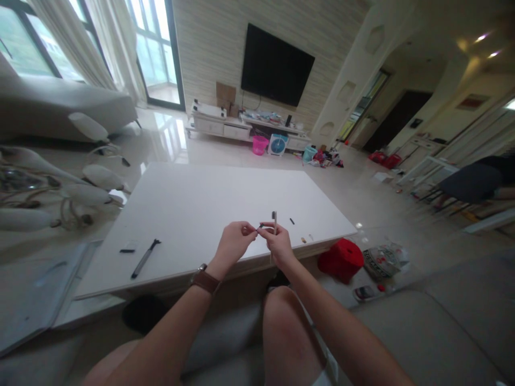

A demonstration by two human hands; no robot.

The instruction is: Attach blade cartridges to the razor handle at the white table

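Note:
My left hand, a watch on its wrist, is closed in a pinch at a small dark piece over the white table's front part. Facing it, my right hand has its fingertips at the same piece. A pale toothbrush with a dark-bristled head stands upright in my right hand, its lower handle partly hidden. Which hand bears the small piece is hard to make out. Left on the table lies a dark razor-like tool, with a short black strip beside it.
The white table carries another little black piece and small yellowish bits at right. Past its right front corner are a red stool and a plastic bag. A lamp with several white shades stands at left.

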